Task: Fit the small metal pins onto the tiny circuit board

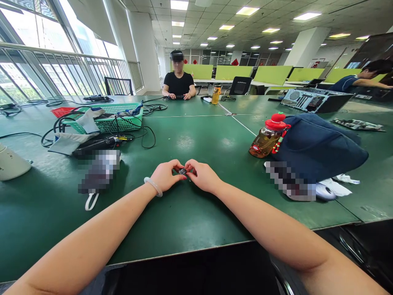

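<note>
Between my fingertips, just above or on the green table, is a small dark piece with silvery flecks [182,171]; it is too small to name its kind. My left hand [166,176], with a pale bangle [153,186] at the wrist, pinches it from the left with thumb and fingers. From the right, my right hand [203,176] closes its fingertips on the same piece. The fingers partly cover it. Both hands meet near the middle of the table's near side.
A green basket [133,122] with cables and cloth stands left, behind a blurred white-strapped item [100,172]. To the right are a red-lidded bottle [264,139], a dark blue bag [319,143] and a mouse [325,191]. A person [179,84] sits across; another leans in at far right.
</note>
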A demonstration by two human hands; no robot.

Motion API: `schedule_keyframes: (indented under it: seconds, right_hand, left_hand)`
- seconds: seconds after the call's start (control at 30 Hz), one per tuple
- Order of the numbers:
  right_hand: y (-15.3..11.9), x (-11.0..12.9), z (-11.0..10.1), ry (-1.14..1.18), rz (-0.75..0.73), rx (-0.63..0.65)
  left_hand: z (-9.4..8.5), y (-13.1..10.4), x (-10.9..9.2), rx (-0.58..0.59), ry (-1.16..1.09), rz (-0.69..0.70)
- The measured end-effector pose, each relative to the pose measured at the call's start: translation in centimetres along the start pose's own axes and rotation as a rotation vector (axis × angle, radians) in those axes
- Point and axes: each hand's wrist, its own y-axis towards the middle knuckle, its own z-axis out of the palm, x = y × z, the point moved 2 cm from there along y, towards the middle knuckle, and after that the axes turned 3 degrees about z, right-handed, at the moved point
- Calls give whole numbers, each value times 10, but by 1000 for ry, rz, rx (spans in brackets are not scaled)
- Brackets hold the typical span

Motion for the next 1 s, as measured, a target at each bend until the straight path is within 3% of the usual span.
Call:
schedule_keyframes:
  seconds: [0.33,0.77,0.9,1.0]
  right_hand:
    - [-1,3,-1,-14,-7,17]
    - [-2,2,-14,-158,-174,-78]
    - [2,-2,-15,-175,-107,-68]
    - [5,-10,-15,-192,-20,57]
  left_hand:
    - [0,0,2,-9,-91,-36]
    - [5,3,5,97,-739,-167]
    - [5,3,6,63,-759,-232]
    - [5,4,10,37,-721,-291]
